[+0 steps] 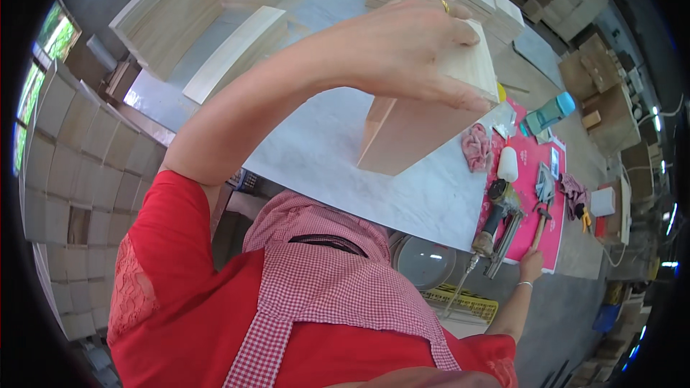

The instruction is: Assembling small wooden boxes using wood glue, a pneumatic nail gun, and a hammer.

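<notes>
Workshop: one marbled table (pixel 287 147), wood stacks (pixel 172 21) at its far left. One box (pixel 420 133), pale wood, above the table's right half; whether its base touches cannot be told. Left hand (pixel 424 47): over the box's top, fingers spread, gripping it. Right hand (pixel 532 266): fingers closed round the handle of a hammer (pixel 538 233), on a pink mat (pixel 528 172). Alongside: nail gun (pixel 493 219), pink cloth (pixel 476 147), teal bottle (pixel 548 115).

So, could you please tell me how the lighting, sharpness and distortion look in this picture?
In the head view, the left hand and wooden box look fairly sharp; in the same view, the window at far left glares brightly, and the stacked blocks at left bow along the dark fisheye border.
</notes>
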Motion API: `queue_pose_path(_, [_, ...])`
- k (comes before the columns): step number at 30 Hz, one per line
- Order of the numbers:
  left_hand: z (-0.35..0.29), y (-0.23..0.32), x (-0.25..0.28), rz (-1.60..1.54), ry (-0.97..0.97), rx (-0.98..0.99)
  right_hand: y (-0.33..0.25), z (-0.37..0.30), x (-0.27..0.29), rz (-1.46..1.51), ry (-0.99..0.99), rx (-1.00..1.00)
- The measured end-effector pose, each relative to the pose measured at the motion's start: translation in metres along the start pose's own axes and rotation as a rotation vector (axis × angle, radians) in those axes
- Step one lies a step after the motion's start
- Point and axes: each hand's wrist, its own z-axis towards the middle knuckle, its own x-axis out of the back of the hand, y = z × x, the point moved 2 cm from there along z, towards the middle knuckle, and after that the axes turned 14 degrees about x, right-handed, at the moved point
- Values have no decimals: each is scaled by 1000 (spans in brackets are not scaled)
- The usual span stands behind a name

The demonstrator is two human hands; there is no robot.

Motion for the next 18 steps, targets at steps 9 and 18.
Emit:
queue_pose_path(9, [-45, -21, -3, -56, 240, -334, -52, 22, 78, 505, 579, 454])
queue_pose_path(18, [-50, -24, -22, -24, 452, -320, -210, -78, 339, 686, 540, 1020])
